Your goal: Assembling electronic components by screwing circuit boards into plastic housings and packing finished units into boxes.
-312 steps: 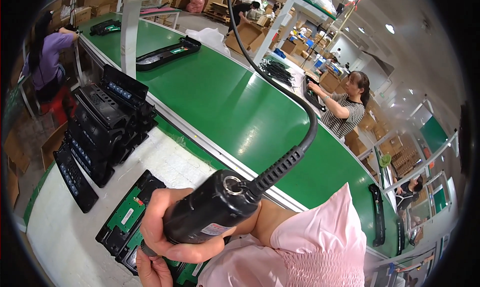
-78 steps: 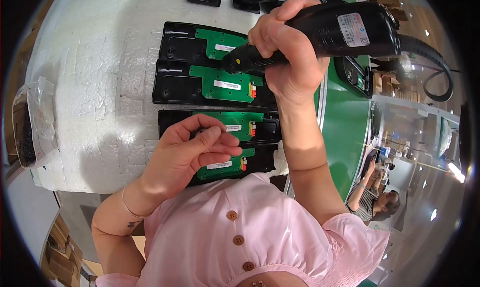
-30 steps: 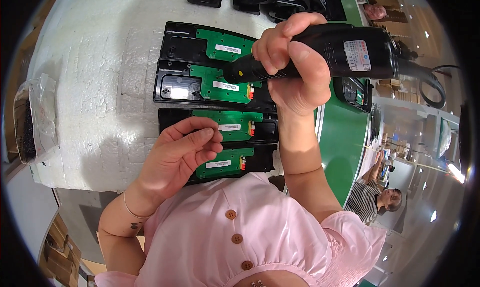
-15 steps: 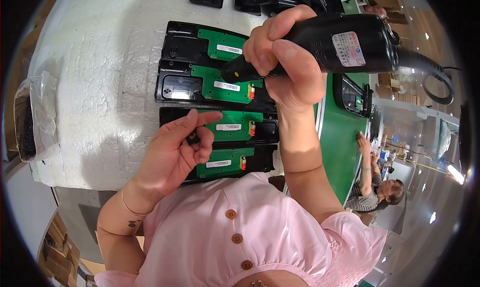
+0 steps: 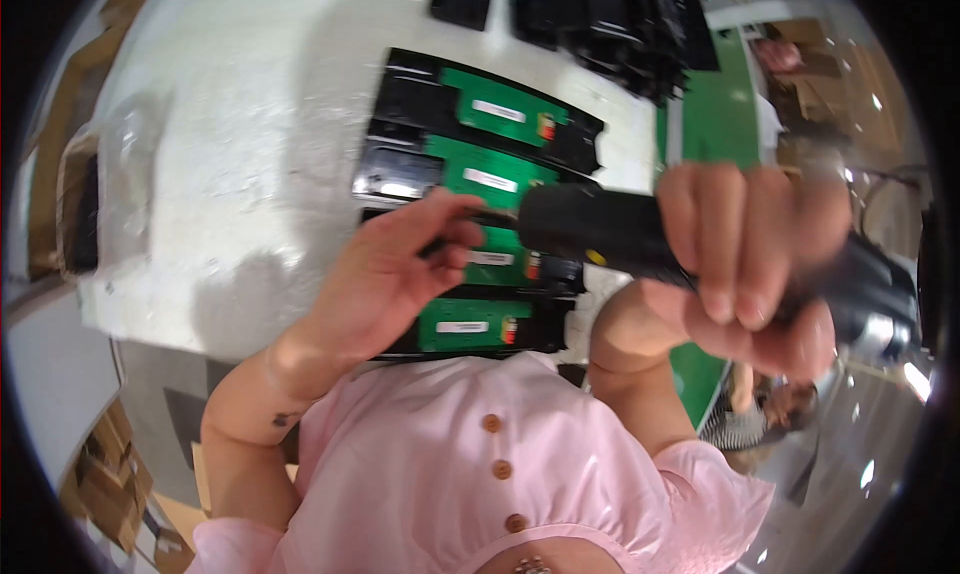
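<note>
My right hand (image 5: 750, 264) is wrapped round a black electric screwdriver (image 5: 600, 229), held nearly level with its nose toward the left. My left hand (image 5: 395, 269) pinches with thumb and forefinger right at the screwdriver's tip. Whatever lies between those fingertips is too small and blurred to name; a dark bit shows under the curled fingers. Below both hands, several black plastic housings (image 5: 402, 166) lie in a column, each with a green circuit board (image 5: 498, 107) bearing a white label. The third housing is partly covered by my left hand and the screwdriver.
Housings rest on a white foam-like surface (image 5: 230, 164). More black plastic parts (image 5: 610, 24) are piled at the far right of it. A clear plastic bag (image 5: 120, 204) with dark contents sits at the left. Past a green bench (image 5: 710, 104), a person in a striped top (image 5: 740, 426) is at lower right.
The screwdriver has come off the second board, swung level and moved right and nearer. My left hand has moved right and up, its fingertips meeting the screwdriver's tip. The view has shifted.
</note>
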A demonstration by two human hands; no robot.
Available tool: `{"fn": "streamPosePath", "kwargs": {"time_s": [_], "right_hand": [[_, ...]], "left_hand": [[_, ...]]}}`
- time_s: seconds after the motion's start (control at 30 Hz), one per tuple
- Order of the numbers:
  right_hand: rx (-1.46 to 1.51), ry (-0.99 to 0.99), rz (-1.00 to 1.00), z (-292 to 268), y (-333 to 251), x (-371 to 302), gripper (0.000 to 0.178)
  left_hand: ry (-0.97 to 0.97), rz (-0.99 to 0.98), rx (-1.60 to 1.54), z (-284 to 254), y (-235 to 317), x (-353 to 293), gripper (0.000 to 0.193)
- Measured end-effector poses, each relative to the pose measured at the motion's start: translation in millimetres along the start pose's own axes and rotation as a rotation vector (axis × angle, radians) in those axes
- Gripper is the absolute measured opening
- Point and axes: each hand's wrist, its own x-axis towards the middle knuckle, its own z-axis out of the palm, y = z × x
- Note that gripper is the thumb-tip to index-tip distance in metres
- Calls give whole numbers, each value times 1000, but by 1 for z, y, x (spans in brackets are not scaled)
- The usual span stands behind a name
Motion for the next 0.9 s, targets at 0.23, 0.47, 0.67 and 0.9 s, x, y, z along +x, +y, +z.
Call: {"fn": "streamPosePath", "kwargs": {"time_s": [0.23, 0.47, 0.67, 0.9], "right_hand": [[111, 149, -132, 12, 1, -14, 34], [-19, 258, -68, -16, -4, -28, 33], [55, 285, -26, -13, 1, -23, 32], [86, 302, 31, -10, -3, -24, 53]], "left_hand": [[100, 32, 38, -11, 9, -29, 13], [692, 639, 150, -76, 69, -133, 13], [940, 836, 186, -120, 118, -174, 14], [609, 971, -191, -103, 100, -182, 23]]}}
